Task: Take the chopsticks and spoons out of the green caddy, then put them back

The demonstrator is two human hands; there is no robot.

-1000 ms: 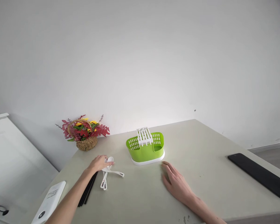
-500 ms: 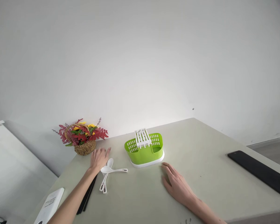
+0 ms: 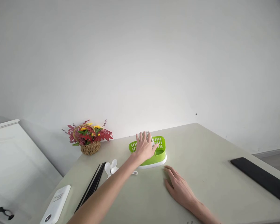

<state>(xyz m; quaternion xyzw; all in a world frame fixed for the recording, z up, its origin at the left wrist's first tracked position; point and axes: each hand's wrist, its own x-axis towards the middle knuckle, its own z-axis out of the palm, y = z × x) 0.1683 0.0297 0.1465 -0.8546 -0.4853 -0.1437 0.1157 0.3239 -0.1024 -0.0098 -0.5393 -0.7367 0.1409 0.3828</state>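
Observation:
My left hand (image 3: 145, 148) is over the green plastic cutlery basket (image 3: 160, 157), its fingers apart. It covers most of the white slotted rack (image 3: 152, 139) on top; whether the fingers touch the rack I cannot tell. Under the basket is a white base (image 3: 152, 166). My right hand (image 3: 179, 187) lies on the table with its fingers stretched out, just in front of the basket's right end, and holds nothing. Several white spoons (image 3: 107, 168) lie crossed to the left, partly behind my left forearm. Beside them is a bundle of black chopsticks (image 3: 95, 183).
A wicker basket (image 3: 90, 148) of red and yellow flowers stands at the back left of the table (image 3: 207, 146). A white oblong object (image 3: 57, 202) lies at the front left, a long black flat object (image 3: 259, 177) at the right. A white cabinet (image 3: 21, 161) adjoins on the left.
My left hand has moved right, from beside the spoons and flowers to over the green basket. More chopsticks show now. My right hand stays on the table; the view has shifted slightly.

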